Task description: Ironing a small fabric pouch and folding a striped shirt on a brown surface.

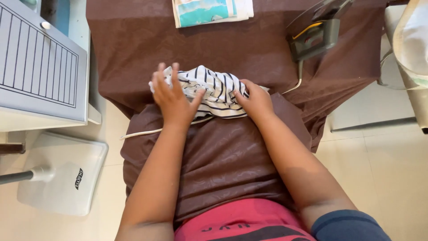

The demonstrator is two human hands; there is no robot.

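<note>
Here, at the far left of the frame, a grey panel with black grid lines [38,58] fills the upper corner, and a white fan base [62,178] sits on the pale floor below it. Moving right, a brown cloth-covered board [232,44] takes up the centre. The person's left hand [171,96] lies flat and released, fingers spread, on the left part of a white garment with dark stripes [216,91], which is bunched in the middle of the frame near the board's lower edge. The right hand [254,100] rests on the garment's right side, fingers curled loosely onto the fabric; whether it pinches the cloth cannot be told. At the top centre lies a folded white and teal cloth [209,11]. To the upper right an iron [318,33] stands on the board, and its white cord [299,78] trails downward.
</note>
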